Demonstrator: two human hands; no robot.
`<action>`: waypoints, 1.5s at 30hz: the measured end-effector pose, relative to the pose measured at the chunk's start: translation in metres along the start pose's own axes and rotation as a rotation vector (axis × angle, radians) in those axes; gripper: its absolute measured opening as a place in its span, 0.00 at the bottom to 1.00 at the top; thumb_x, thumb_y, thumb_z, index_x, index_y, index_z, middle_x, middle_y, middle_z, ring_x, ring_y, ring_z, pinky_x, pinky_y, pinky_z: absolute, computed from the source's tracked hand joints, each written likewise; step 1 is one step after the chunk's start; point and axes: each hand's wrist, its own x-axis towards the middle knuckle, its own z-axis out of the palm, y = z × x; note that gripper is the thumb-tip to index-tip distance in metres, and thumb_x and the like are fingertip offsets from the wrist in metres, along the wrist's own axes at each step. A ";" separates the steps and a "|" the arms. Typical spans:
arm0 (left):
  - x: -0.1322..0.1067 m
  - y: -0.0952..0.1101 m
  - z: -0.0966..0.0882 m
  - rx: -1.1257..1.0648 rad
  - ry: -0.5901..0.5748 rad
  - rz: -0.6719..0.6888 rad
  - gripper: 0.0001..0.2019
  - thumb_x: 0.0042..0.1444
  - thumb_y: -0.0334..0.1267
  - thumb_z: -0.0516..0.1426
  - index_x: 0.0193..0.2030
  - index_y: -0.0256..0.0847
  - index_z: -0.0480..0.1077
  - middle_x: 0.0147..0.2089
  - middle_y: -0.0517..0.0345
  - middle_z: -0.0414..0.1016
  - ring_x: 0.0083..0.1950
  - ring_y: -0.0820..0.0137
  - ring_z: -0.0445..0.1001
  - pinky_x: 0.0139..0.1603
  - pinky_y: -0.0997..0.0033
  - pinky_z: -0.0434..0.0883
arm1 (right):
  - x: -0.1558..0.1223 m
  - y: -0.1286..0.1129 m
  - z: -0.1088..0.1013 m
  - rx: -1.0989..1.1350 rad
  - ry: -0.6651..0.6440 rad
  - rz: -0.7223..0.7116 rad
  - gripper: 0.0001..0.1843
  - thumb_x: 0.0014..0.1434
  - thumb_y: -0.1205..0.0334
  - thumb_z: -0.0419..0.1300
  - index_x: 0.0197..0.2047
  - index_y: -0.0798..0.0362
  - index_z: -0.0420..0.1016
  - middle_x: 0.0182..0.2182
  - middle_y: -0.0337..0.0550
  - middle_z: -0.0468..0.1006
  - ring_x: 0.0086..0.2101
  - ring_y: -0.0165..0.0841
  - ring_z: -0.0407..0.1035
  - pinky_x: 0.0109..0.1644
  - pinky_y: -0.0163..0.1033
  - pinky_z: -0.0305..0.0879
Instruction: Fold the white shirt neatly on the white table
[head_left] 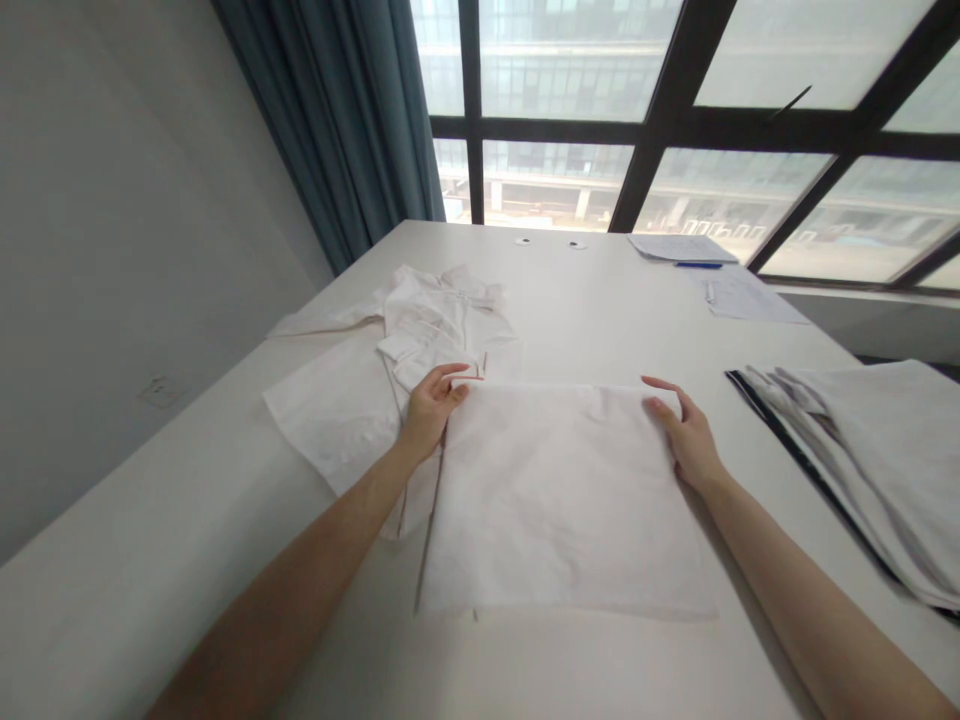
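A flat, roughly rectangular piece of white cloth (562, 500) spreads low over the near part of the table, its lower edge towards me. At its upper left corner, my left hand (433, 405) pinches the fabric between thumb and fingers. My right hand (688, 430) grips the upper right corner the same way, the forefinger stretched along the far edge. Beyond and left of my left hand lies a crumpled white garment (442, 310) with gathered folds. The cloth partly covers the garment's near end.
The white table (585, 330) reaches to the window. A stack of folded white cloths (885, 430) lies at the right edge. Papers (682, 248) with a blue pen (697, 265) rest at the far right. A blue curtain (352, 120) hangs at the far left, beside a wall (135, 200).
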 end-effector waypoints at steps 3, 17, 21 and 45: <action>0.000 0.000 -0.002 -0.087 -0.050 -0.099 0.27 0.48 0.47 0.66 0.53 0.39 0.70 0.36 0.56 0.78 0.34 0.69 0.75 0.36 0.73 0.71 | 0.000 -0.001 -0.001 0.173 -0.037 0.128 0.26 0.50 0.44 0.66 0.48 0.50 0.75 0.30 0.39 0.77 0.28 0.33 0.68 0.29 0.36 0.65; 0.001 -0.009 -0.005 -0.053 -0.130 -0.179 0.25 0.48 0.49 0.66 0.50 0.40 0.72 0.37 0.56 0.77 0.32 0.70 0.74 0.32 0.73 0.72 | -0.002 -0.004 -0.001 0.190 -0.036 0.104 0.24 0.48 0.44 0.66 0.44 0.50 0.75 0.28 0.38 0.77 0.27 0.34 0.68 0.28 0.37 0.64; 0.001 -0.009 -0.005 -0.049 -0.135 -0.181 0.24 0.48 0.49 0.66 0.49 0.39 0.73 0.36 0.57 0.77 0.32 0.70 0.74 0.32 0.73 0.72 | -0.002 -0.005 0.000 0.210 -0.035 0.117 0.24 0.47 0.44 0.67 0.43 0.50 0.74 0.28 0.38 0.77 0.26 0.34 0.68 0.28 0.37 0.64; -0.004 0.003 0.000 -0.106 -0.134 -0.313 0.26 0.35 0.41 0.72 0.44 0.36 0.78 0.36 0.54 0.80 0.33 0.69 0.76 0.35 0.71 0.73 | -0.001 -0.008 -0.005 0.300 -0.083 0.212 0.28 0.43 0.49 0.70 0.48 0.49 0.75 0.28 0.38 0.77 0.25 0.32 0.69 0.26 0.36 0.66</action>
